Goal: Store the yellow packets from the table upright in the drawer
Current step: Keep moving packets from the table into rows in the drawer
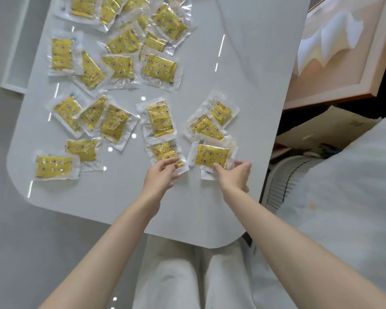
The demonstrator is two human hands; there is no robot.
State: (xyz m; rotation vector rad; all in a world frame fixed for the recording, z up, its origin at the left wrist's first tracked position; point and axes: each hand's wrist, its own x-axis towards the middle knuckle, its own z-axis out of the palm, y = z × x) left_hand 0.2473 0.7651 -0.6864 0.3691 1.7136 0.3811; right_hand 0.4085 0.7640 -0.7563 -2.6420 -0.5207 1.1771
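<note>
Several yellow packets in clear wrappers lie scattered flat over the white table [210, 208]. My left hand [159, 175] reaches over the near edge of one packet [164, 151], its fingers curling onto the wrapper's corner. My right hand [235, 175] pinches the lower edge of another packet [211, 155], which lies on a small overlapping pile. More packets sit just beyond, such as one lying lengthwise [159, 121]. A white open drawer [16, 54] stands off the table's far left side; its inside is mostly out of view.
A framed picture [339, 52] leans to the right of the table. A white ribbed bin or heater [285, 181] stands by the table's right edge, with cardboard [321, 128] behind it. My legs are under the near edge.
</note>
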